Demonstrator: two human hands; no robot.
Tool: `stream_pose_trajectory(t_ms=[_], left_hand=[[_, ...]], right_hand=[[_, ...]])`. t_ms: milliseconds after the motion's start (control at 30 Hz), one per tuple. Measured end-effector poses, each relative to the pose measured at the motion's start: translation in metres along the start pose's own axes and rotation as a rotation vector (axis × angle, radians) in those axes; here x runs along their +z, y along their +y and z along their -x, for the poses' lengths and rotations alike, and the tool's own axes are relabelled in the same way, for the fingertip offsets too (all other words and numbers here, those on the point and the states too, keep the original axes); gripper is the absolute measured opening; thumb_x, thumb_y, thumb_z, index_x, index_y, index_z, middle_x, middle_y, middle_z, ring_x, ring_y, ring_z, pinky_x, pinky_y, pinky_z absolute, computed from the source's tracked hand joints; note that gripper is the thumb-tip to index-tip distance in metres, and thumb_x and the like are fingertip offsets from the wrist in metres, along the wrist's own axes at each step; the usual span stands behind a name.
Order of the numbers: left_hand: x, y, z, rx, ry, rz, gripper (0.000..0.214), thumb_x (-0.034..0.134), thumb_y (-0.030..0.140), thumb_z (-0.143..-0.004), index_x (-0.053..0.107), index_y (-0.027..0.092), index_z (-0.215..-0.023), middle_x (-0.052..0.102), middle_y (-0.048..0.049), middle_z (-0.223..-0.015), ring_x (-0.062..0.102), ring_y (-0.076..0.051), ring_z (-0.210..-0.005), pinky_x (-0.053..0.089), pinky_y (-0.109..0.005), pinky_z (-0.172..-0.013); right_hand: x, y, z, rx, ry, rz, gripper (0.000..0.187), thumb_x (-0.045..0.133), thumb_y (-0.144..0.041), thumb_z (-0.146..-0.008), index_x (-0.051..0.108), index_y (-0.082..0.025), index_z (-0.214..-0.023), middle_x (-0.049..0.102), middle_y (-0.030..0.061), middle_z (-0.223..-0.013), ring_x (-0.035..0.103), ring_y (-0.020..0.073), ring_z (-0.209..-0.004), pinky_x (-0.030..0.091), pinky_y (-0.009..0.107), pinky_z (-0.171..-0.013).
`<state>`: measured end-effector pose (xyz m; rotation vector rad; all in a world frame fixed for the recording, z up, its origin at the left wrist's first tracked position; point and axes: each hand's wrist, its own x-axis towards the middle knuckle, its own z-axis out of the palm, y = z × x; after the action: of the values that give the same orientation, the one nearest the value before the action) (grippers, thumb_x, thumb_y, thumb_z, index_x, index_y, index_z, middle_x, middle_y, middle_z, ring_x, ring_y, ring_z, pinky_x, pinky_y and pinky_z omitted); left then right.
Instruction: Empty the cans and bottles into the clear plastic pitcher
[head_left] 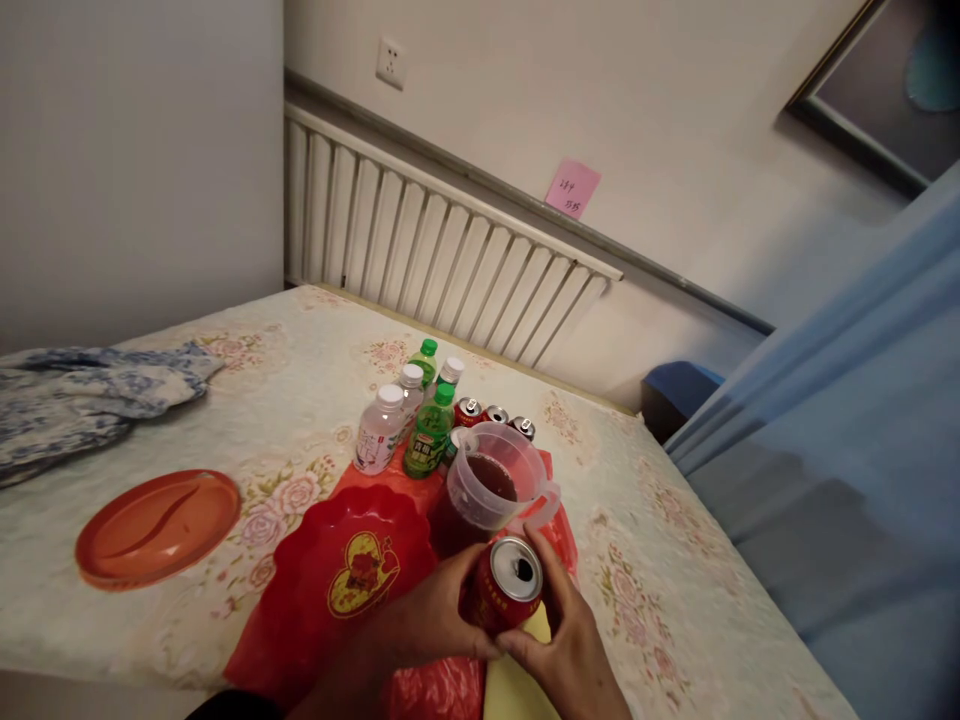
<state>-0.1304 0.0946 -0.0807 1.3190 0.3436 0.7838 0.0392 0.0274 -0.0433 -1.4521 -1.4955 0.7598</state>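
A red drink can (501, 592) with an opened top is held between my two hands, close to the table's near side. My left hand (439, 612) grips it from the left, thumb in front. On the other side my right hand (564, 622) curls round it, its fingers near the jug's handle. Just beyond the can stands a clear plastic jug (480, 510), partly filled with dark reddish-brown liquid. To its left lies a red scalloped tray (307, 570) with a yellow heart design. Something yellow (517, 690) shows beneath the can, mostly hidden.
Green-capped bottles (429, 430) and white-capped bottles (379, 432) cluster behind the tray. Several red cans (469, 410) stand behind the jug. An orange oval lid (159, 528) and a patterned cloth (90, 400) lie left on the floral tablecloth (622, 540). A blue curtain (847, 430) hangs right.
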Motion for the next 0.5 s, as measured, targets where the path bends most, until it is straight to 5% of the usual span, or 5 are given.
stream_pose_trajectory(t_ms=[100,233,367,500], left_hand=[[-0.004,0.009,0.003,0.001,-0.019,-0.094,0.081,0.082,0.017,-0.057,0.05,0.023,-0.131,0.061,-0.0044,-0.128,0.055,-0.028,-0.117,0.042,-0.039,-0.103],[-0.016,0.018,0.011,-0.023,-0.017,-0.222,0.075,0.082,0.02,-0.052,0.055,0.022,-0.122,0.065,-0.0019,-0.118,0.059,-0.027,-0.109,0.046,-0.036,-0.096],[-0.029,0.027,0.021,-0.075,-0.007,-0.074,0.072,0.08,0.021,-0.053,0.055,0.023,-0.12,0.068,-0.0003,-0.109,0.061,-0.027,-0.103,0.048,-0.036,-0.09],[-0.043,0.033,0.026,-0.049,-0.005,0.085,0.057,0.074,0.025,-0.059,0.058,0.027,-0.113,0.069,0.0024,-0.089,0.065,-0.024,-0.083,0.05,-0.034,-0.075]], right_hand=[[-0.007,0.001,-0.006,-0.061,0.019,-0.149,0.089,0.081,-0.036,-0.065,0.041,-0.025,-0.143,0.054,0.0108,-0.14,0.052,0.0311,-0.127,0.041,0.045,-0.109],[-0.023,0.011,-0.027,-0.052,0.265,-0.199,0.061,0.067,-0.046,-0.08,0.049,-0.021,-0.133,0.063,0.0138,-0.127,0.063,0.028,-0.112,0.047,0.046,-0.1],[-0.034,0.024,-0.054,0.059,0.468,-0.157,0.055,0.068,-0.051,-0.077,0.055,-0.018,-0.12,0.069,0.0111,-0.11,0.065,0.0269,-0.101,0.05,0.044,-0.093],[-0.035,0.032,-0.073,0.035,0.417,-0.096,0.046,0.064,-0.054,-0.078,0.063,-0.018,-0.108,0.069,0.0091,-0.108,0.062,0.0261,-0.102,0.048,0.04,-0.093]])
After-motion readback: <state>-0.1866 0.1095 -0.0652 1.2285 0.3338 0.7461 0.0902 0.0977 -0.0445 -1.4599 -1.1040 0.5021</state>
